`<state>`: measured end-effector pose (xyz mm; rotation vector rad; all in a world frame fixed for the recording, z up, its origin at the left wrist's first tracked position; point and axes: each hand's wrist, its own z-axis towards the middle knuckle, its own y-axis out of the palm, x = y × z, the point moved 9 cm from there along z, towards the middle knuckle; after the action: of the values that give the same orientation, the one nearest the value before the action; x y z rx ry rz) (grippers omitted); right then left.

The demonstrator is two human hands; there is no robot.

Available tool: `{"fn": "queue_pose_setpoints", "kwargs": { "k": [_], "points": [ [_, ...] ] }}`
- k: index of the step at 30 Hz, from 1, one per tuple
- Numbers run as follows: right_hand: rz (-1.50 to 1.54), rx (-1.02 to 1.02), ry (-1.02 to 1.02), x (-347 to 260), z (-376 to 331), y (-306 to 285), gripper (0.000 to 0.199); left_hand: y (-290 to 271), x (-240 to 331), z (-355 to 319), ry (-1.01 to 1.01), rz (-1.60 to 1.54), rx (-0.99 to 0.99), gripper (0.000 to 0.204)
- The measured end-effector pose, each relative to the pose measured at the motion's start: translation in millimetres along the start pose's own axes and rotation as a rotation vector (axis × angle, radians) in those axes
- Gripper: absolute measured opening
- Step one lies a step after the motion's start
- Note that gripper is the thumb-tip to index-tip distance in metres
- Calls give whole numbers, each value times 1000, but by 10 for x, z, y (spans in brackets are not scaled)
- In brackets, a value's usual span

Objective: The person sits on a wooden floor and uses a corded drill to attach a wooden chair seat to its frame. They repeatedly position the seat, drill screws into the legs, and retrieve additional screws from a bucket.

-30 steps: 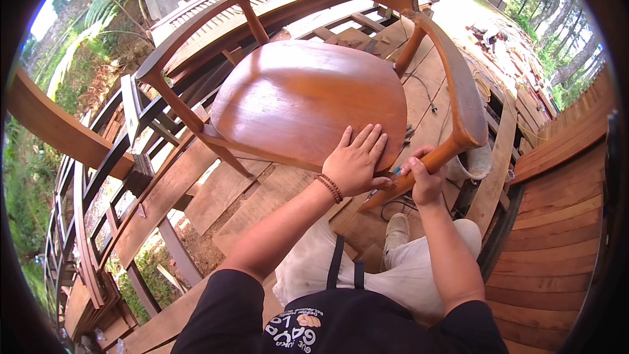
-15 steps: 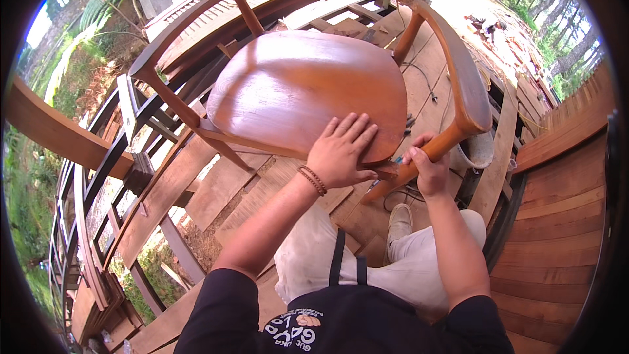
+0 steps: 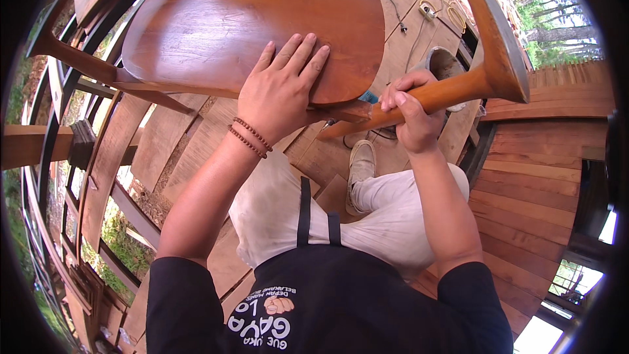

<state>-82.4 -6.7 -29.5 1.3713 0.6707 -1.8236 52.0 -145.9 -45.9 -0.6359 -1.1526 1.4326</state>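
Note:
A polished brown wooden chair seat (image 3: pixel 249 19) fills the upper middle of the view. My left hand (image 3: pixel 278 92) lies flat on its near edge, fingers spread, a bead bracelet on the wrist. My right hand (image 3: pixel 409 108) is closed around the chair's armrest support (image 3: pixel 458 88), a round wooden bar that joins the curved armrest (image 3: pixel 495 33) on the right. A small blue thing (image 3: pixel 368 97) shows between the seat edge and my right hand; what it is cannot be made out.
Wooden floor planks (image 3: pixel 524 177) lie below and to the right. Chair frames and wooden rails (image 3: pixel 72 144) stack up at the left. A cable and socket strip (image 3: pixel 429 10) lie on the floor behind the chair. My shoe (image 3: pixel 360 164) stands under the seat.
The view has dropped closer to the chair, so the seat looks larger. My left hand stays flat on the seat edge and my right keeps its grip on the support.

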Motion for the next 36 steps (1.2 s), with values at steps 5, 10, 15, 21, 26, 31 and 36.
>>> {"fn": "queue_pose_setpoints", "kwargs": {
  "k": [5,10,15,21,26,31,36],
  "points": [
    [25,28,-53,-34,-19,30,16,-8,-23,-6,-2,-19,15,101],
    [-10,30,-22,-31,-16,65,15,-22,-33,-15,-8,11,24,100],
    [31,-1,-40,-13,-3,25,13,-18,-28,4,1,17,57,98],
    [-76,-52,9,-7,-24,11,23,-54,23,-14,17,106,33,99],
    [65,-84,-28,-351,-116,-282,43,-21,89,19,42,156,-5,96],
    [-100,342,24,-764,-289,-876,13,19,150,61,103,145,-11,94],
    [-261,201,-112,-1360,-484,-1227,26,66,98,80,124,155,-116,97]
  ]
}}
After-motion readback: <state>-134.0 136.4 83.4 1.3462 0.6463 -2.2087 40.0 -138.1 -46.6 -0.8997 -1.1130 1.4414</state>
